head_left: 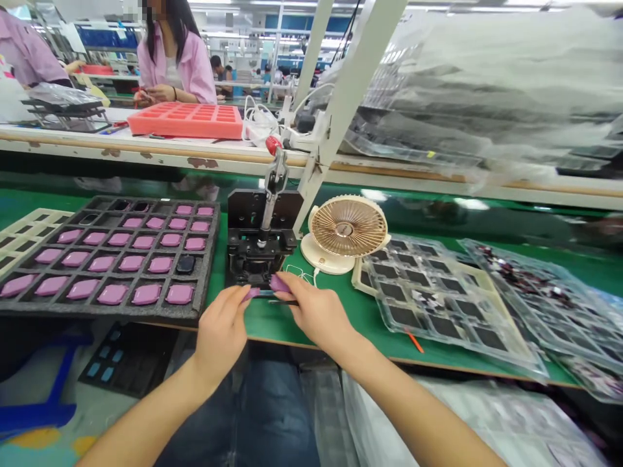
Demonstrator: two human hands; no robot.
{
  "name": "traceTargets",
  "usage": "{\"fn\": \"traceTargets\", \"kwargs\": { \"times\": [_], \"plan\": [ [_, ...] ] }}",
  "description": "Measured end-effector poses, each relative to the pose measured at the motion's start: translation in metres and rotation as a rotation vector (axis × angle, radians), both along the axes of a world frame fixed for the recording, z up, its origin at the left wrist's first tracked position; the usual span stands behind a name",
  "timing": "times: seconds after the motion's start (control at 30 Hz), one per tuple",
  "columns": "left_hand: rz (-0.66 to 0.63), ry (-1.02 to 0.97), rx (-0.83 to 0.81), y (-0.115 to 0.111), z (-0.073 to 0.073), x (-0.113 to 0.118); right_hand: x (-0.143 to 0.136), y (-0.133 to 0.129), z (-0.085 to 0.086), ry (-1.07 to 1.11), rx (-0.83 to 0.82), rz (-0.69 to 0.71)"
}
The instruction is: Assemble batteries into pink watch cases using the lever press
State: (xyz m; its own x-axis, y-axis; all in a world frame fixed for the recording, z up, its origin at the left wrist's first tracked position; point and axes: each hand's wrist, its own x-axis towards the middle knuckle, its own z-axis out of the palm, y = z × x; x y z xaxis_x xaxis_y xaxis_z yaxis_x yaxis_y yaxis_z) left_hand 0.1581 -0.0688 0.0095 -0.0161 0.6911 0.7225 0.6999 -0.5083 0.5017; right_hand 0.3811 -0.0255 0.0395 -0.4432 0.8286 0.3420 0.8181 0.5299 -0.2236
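My left hand point(221, 331) and my right hand point(314, 308) meet at the front of a black toggle-clamp press point(263, 243) with a red-tipped lever. Fingers of both hands are pinched around a small flat piece point(265, 294) with a dark, bluish edge, mostly hidden by them. Purple patches show at the fingertips of each hand; I cannot tell whether they are finger covers or part of the piece. A thin dark stick-like thing point(286, 302) lies under my right fingers. To the left, a dark foam tray point(207, 259) holds rows of purple-covered, watch-shaped pieces point(111, 293).
A round desk fan point(348, 227) stands right of the press. Clear trays with dark squares point(406, 316) and an orange stick point(415, 342) lie farther right. A white post point(357, 78) rises behind. Across the bench, a person in pink point(199, 65) works beside a red foam tray point(185, 126).
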Motion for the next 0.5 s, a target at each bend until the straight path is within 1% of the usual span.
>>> {"fn": "traceTargets", "kwargs": {
  "times": [0.1, 0.17, 0.23, 0.3, 0.37, 0.4, 0.47, 0.5],
  "plan": [
    [0.001, 0.172, -0.057, 0.043, -0.009, 0.015, 0.032, -0.035, -0.003, 0.122, 0.061, -0.053],
    [-0.015, 0.231, -0.095, 0.063, -0.015, 0.021, 0.047, -0.052, -0.004, 0.154, 0.076, -0.074],
    [-0.026, 0.266, -0.115, 0.071, -0.018, 0.023, 0.057, -0.065, -0.006, 0.158, 0.075, -0.095],
    [-0.029, 0.307, -0.126, 0.069, -0.020, 0.021, 0.060, -0.074, -0.007, 0.161, 0.074, -0.098],
    [-0.025, 0.347, -0.132, 0.062, -0.022, 0.020, 0.052, -0.081, -0.002, 0.178, 0.060, -0.066],
    [-0.019, 0.366, -0.136, 0.058, -0.024, 0.021, 0.043, -0.083, 0.003, 0.190, 0.054, -0.038],
    [0.007, 0.399, -0.147, 0.055, -0.029, 0.024, 0.012, -0.083, 0.018, 0.208, 0.045, 0.044],
    [0.029, 0.412, -0.155, 0.056, -0.032, 0.027, -0.010, -0.081, 0.028, 0.187, 0.042, 0.095]
  ]
}}
